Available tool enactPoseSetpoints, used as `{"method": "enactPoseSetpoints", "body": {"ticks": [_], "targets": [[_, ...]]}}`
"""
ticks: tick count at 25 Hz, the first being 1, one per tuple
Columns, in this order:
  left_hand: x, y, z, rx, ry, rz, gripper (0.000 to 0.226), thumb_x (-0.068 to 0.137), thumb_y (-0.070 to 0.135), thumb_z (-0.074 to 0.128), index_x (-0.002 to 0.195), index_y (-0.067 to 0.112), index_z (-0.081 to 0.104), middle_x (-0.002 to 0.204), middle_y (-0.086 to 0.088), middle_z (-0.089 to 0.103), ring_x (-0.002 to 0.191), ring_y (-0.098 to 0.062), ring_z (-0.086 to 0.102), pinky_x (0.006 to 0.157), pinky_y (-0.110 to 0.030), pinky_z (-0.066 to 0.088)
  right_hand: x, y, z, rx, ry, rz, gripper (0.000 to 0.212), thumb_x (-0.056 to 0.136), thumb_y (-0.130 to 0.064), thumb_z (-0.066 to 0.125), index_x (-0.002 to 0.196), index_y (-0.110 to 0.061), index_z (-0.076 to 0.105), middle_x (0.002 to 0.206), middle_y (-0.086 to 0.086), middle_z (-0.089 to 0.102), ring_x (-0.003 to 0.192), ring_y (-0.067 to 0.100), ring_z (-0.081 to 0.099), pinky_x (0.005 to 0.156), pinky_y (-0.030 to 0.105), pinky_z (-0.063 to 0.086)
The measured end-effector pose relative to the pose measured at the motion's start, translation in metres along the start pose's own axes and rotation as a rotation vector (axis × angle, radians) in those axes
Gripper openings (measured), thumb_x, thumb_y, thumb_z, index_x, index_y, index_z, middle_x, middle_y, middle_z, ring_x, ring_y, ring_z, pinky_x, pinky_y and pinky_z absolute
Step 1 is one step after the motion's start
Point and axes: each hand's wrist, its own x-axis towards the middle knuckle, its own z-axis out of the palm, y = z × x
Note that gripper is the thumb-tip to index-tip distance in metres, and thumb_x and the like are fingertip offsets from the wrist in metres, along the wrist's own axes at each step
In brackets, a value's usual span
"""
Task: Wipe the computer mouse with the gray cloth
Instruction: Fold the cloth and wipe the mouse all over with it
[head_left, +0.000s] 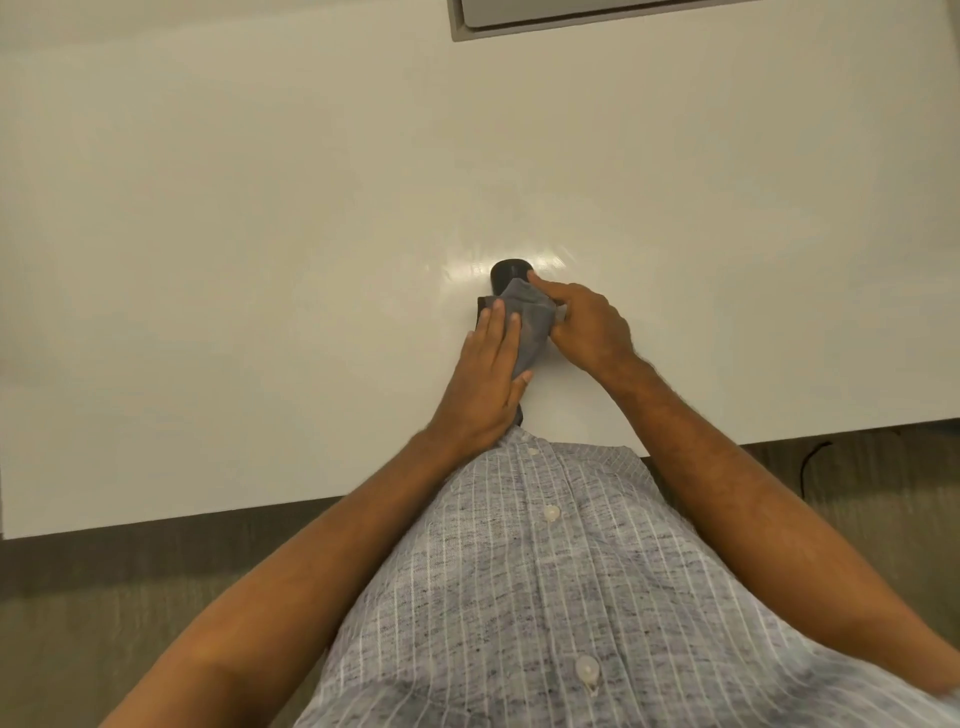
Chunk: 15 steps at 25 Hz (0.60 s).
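Observation:
A black computer mouse sits on the white table, only its far end showing. A gray cloth is draped over the rest of it. My left hand lies flat on the cloth's near left part, fingers extended, thumb tucked against the cloth's lower edge. My right hand grips the cloth from the right side, with its index finger stretched forward to the mouse's far right edge. The mouse's body under the cloth is hidden.
A recessed gray-framed panel sits in the table's far edge at the top. The table's near edge runs just in front of my gray striped shirt. Carpeted floor and a dark cable lie to the lower right.

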Motion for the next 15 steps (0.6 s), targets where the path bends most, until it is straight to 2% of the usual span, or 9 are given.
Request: {"method": "enactPoseSetpoints", "body": {"ticks": [2, 4, 6, 8, 11, 15], "targets": [[0.013, 0.0, -0.008, 0.0, 0.028, 0.0, 0.067, 0.11, 0.028, 0.04, 0.164, 0.004, 0.007, 0.173, -0.018, -0.003, 0.161, -0.034, -0.003, 0.131, -0.048, 0.005, 0.0, 0.001, 0.001, -0.025, 0.028, 0.028, 0.039, 0.1, -0.038, 0.054, 0.138, -0.039, 0.06, 0.127, 0.0, 0.071, 0.111, 0.026, 0.067, 0.084, 0.036, 0.05], [0.029, -0.001, -0.018, 0.03, 0.045, 0.017, 0.064, 0.109, 0.028, 0.04, 0.163, 0.005, 0.016, 0.172, -0.018, 0.009, 0.161, -0.034, 0.007, 0.13, -0.051, 0.008, 0.001, 0.004, 0.003, -0.037, 0.036, 0.092, 0.03, 0.096, -0.035, 0.058, 0.122, -0.025, 0.068, 0.115, 0.004, 0.073, 0.103, 0.03, 0.068, 0.078, 0.034, 0.046], [0.048, -0.004, -0.029, 0.058, 0.044, 0.041, 0.06, 0.108, 0.028, 0.039, 0.161, 0.004, 0.024, 0.17, -0.017, 0.022, 0.159, -0.033, 0.017, 0.129, -0.053, 0.011, 0.003, 0.007, 0.002, -0.001, 0.016, 0.124, 0.029, 0.093, -0.042, 0.063, 0.111, -0.021, 0.069, 0.11, 0.002, 0.074, 0.099, 0.027, 0.068, 0.077, 0.034, 0.047], [0.066, -0.01, -0.041, 0.058, 0.046, 0.03, 0.059, 0.106, 0.03, 0.036, 0.16, 0.006, 0.029, 0.167, -0.014, 0.032, 0.157, -0.031, 0.025, 0.129, -0.054, 0.009, 0.005, 0.006, 0.001, 0.029, -0.001, 0.103, 0.037, 0.09, -0.052, 0.069, 0.118, -0.027, 0.071, 0.115, -0.001, 0.074, 0.104, 0.023, 0.067, 0.079, 0.035, 0.048], [0.091, -0.018, -0.054, 0.068, 0.053, -0.053, 0.06, 0.104, 0.038, 0.03, 0.158, 0.012, 0.034, 0.162, -0.01, 0.042, 0.154, -0.027, 0.031, 0.129, -0.055, 0.004, 0.006, 0.004, 0.002, 0.018, 0.0, 0.064, 0.055, 0.091, -0.052, 0.071, 0.142, -0.037, 0.059, 0.122, -0.002, 0.072, 0.111, 0.02, 0.065, 0.083, 0.033, 0.045], [0.086, -0.013, -0.042, -0.074, 0.185, -0.215, 0.056, 0.11, 0.036, 0.031, 0.16, 0.01, 0.029, 0.166, -0.009, 0.036, 0.158, -0.027, 0.022, 0.13, -0.052, 0.002, 0.008, 0.007, 0.005, 0.007, 0.006, 0.056, 0.058, 0.091, -0.054, 0.069, 0.145, -0.044, 0.052, 0.114, -0.007, 0.073, 0.106, 0.016, 0.065, 0.083, 0.032, 0.046]]}}
